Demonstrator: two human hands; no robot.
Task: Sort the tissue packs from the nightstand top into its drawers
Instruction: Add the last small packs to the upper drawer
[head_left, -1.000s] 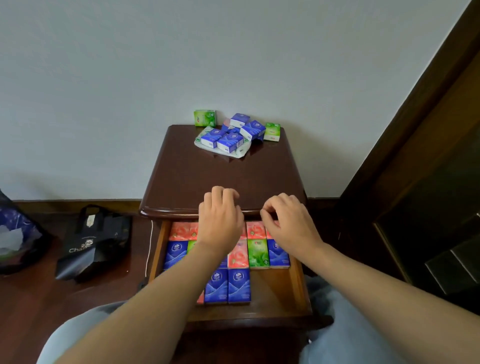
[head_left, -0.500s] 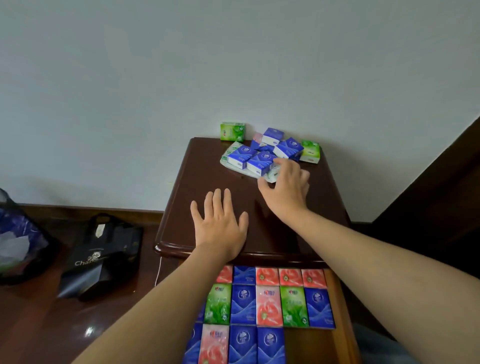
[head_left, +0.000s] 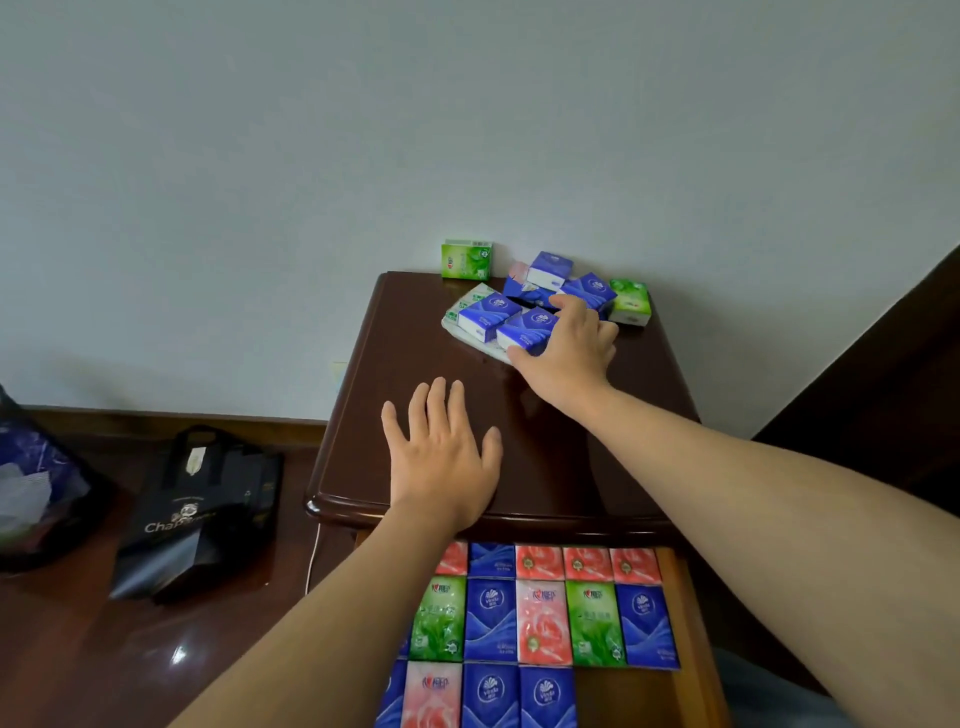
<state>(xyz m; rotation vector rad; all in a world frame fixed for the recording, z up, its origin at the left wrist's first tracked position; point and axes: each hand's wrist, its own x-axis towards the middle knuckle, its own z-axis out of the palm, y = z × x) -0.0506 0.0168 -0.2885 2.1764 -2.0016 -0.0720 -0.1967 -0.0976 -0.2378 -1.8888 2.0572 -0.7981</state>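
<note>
Blue pack lies at the nightstand surface's back, the right hand closing its grip around it; left hand rests flat, fingers spread.

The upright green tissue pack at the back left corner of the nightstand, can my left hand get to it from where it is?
Probably yes. The left hand lies flat near the front edge, and the bare nightstand top runs from it to the upright green pack. The blue packs and the right hand sit off to the right.

Nightstand glossy dark wood; tissue packs shiny plastic wrap.
</note>
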